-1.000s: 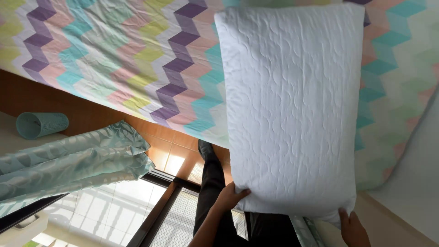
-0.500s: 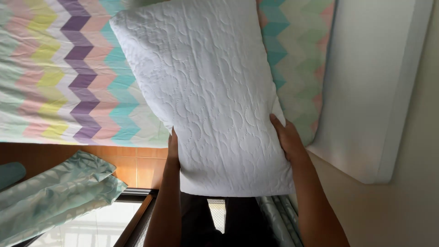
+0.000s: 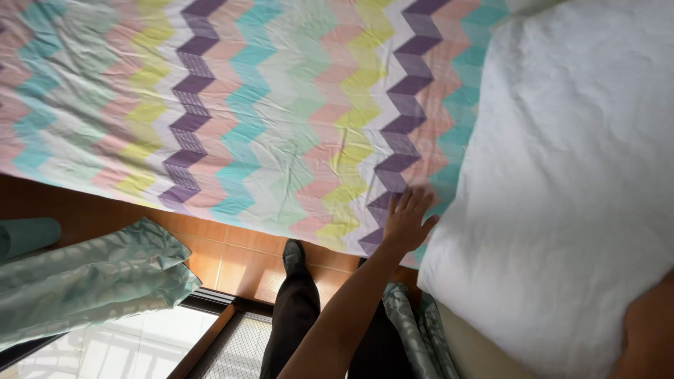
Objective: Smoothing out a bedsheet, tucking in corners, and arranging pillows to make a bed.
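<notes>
place: home bedroom | evidence: bed with zigzag sheet [image 3: 267, 105], white pillow [image 3: 562, 196], curtain [image 3: 84, 281]

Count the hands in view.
2: left hand flat on the zigzag sheet beside the pillow; right hand at bottom right, mostly cut off.

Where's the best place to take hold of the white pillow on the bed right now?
Probably the near short edge of the white pillow, coming from the bedside with one grip at each lower corner. That edge overhangs the chevron sheet, leaving room underneath. The left hand lies flat on the sheet beside one corner; the right hand is at the other corner, mostly out of frame.
</notes>
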